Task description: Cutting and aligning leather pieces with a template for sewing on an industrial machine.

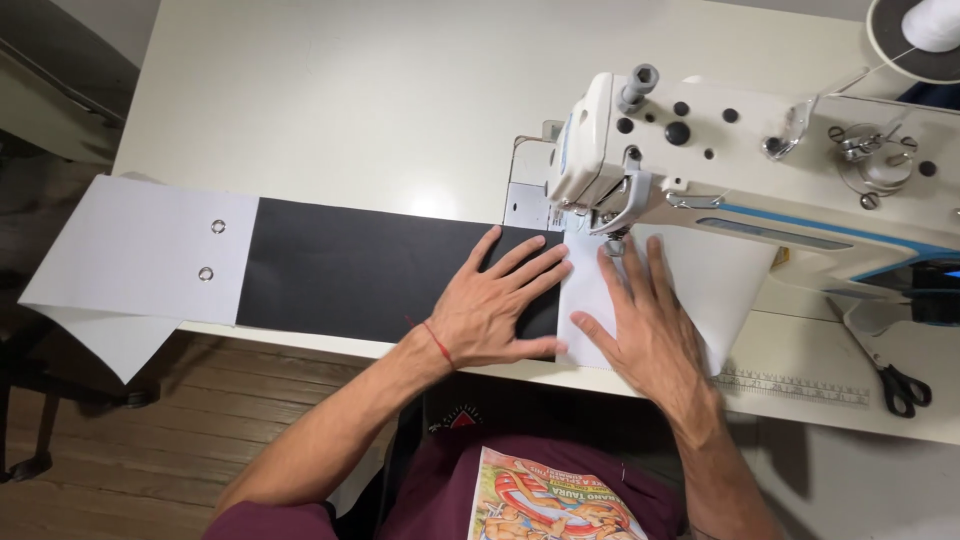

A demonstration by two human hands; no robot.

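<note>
A long strip of fabric (340, 265) lies flat across the white table (350, 90), running from the left edge of the frame to the sewing machine (740, 160) at the upper right; its middle stretch is black, its left end is white with two metal eyelets (211, 250), and that end droops off the table's edge at the lower left. Near the centre, the left hand (500, 305) rests palm down on the black part, fingers spread and flat, gripping nothing. The right hand (650, 320) lies just beside it on a white panel (720, 285), likewise flat with fingers apart, its fingertips close to the presser foot (610, 235). The material looks light, thin and limp, since it drapes where unsupported, yet it sits smooth with crisp edges, so it may be a coated or stiffened cloth; I cannot tell this for sure from above. It would likely slide readily on the smooth tabletop, so flat palm pressure on both sides of the seam line suits it better than a pinch. Scissors (895, 375) lie at the right edge beside a ruler (790, 385), and a thread spool (930, 25) stands at the upper right. No container shows in the view.
</note>
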